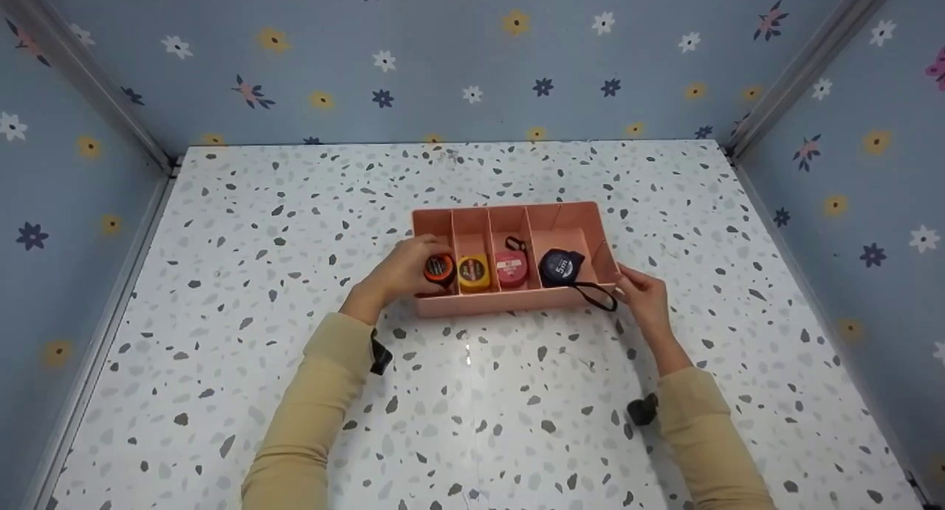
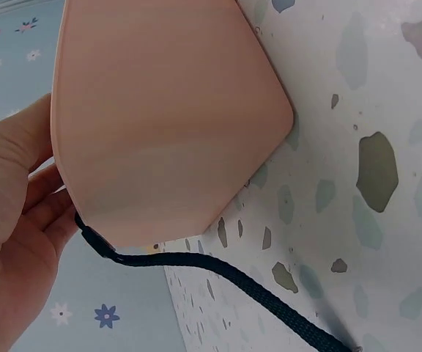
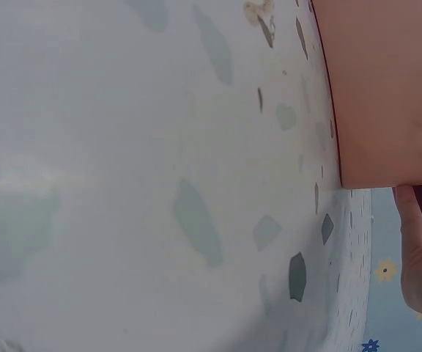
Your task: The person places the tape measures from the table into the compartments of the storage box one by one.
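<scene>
A pink divided organizer box [image 1: 509, 303] stands on the table with a tape measure in each compartment. At its left end, my left hand [image 1: 406, 269] reaches over the rim and grips the orange-and-black tape measure [image 1: 440, 269] in the first compartment; in the left wrist view the end wall hides its fingertips, and a dark strap [image 2: 247, 282] hangs outside. To the right sit a yellow tape measure [image 1: 474, 273], a pink one [image 1: 511, 269] and a black one [image 1: 559, 267], whose strap hangs over the front wall. Straight fingers of my right hand [image 1: 646, 296] touch the box's right end.
The white speckled table [image 1: 509, 421] extends around the box. Blue floral panels [image 1: 472, 60] rise behind it and at both sides. A small black device [image 1: 380, 356] is at the left cuff, another [image 1: 642, 410] by the right cuff.
</scene>
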`<state>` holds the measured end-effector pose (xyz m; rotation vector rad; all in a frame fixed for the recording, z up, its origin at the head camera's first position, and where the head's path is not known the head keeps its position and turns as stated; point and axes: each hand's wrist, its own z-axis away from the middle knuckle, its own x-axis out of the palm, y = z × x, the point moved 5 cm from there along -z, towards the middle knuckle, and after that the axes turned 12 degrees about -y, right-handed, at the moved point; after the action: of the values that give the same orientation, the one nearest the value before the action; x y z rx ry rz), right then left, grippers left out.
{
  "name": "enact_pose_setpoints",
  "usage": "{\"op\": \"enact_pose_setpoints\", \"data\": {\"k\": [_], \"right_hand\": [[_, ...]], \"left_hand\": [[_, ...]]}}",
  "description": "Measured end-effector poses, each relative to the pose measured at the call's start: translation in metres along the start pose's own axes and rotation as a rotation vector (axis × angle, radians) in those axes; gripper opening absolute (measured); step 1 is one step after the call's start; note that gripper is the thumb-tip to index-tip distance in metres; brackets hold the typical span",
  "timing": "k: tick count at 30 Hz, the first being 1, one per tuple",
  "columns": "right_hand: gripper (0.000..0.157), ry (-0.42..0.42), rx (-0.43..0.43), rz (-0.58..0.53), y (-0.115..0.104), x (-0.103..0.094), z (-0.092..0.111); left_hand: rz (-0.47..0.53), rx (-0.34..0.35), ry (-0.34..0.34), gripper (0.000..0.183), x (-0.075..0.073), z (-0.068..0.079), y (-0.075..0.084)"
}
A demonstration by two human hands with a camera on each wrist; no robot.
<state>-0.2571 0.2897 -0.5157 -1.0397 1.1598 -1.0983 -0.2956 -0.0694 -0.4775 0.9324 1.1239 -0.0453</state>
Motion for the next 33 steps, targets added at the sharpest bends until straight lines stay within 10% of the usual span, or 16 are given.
{"op": "enact_pose_setpoints", "data": {"k": [8, 33], "right_hand": [[0.033, -0.014, -0.103, -0.089, 0.032, -0.012, -0.014], [0.034, 0.027, -0.024, 0.015, 0.011, -0.004, -0.004]], "left_hand": [[-0.034, 0.023, -0.026, 0.055, 0.001, -0.002, -0.002], [-0.150, 0.041, -0.044, 0.055, 0.000, -0.014, -0.010]]}}
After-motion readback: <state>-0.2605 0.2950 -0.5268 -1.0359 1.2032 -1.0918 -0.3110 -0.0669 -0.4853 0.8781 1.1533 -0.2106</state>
